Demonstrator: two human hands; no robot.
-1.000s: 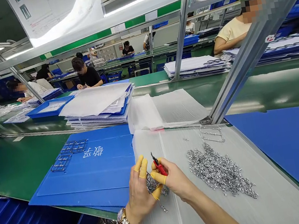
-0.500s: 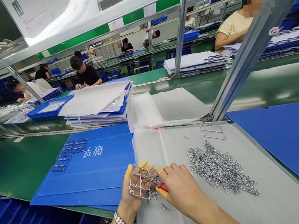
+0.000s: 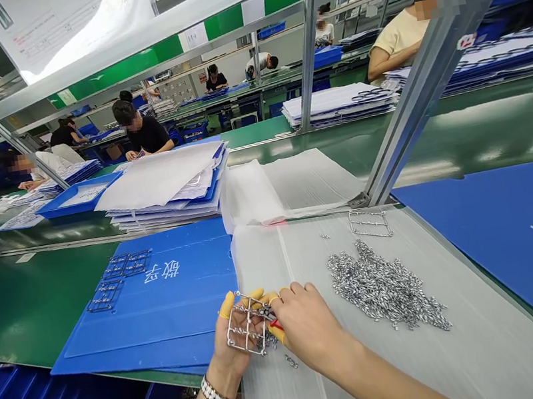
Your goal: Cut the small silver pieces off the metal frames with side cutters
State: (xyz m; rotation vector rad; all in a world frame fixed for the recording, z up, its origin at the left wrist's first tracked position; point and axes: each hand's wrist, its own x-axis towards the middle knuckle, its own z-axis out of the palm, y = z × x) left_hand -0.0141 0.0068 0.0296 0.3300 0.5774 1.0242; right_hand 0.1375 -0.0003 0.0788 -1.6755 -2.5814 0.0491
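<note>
My left hand (image 3: 228, 360), with yellow finger cots, lies palm up and holds a small metal frame of parts (image 3: 244, 328) over the near edge of a white foam sheet (image 3: 306, 260). My right hand (image 3: 307, 328) is closed on red-handled cutters (image 3: 271, 320), their tip at the frame. A few loose metal pieces (image 3: 288, 360) lie on the sheet just below the hands. A large pile of cut silver parts (image 3: 384, 288) sits to the right of my right hand. An empty wire frame (image 3: 370, 223) lies beyond the pile.
A blue corrugated board (image 3: 160, 297) with several dark frames (image 3: 117, 277) lies left of the sheet, another blue board (image 3: 515, 234) to the right. Stacked sheets and trays (image 3: 168, 188) stand behind. A slanted metal post (image 3: 408, 103) rises at the back right. Other people work across the green conveyor (image 3: 487, 124).
My left hand turned palm up, showing the metal frame it holds. My right hand brought the cutters down from upright to the frame. The view tilted slightly.
</note>
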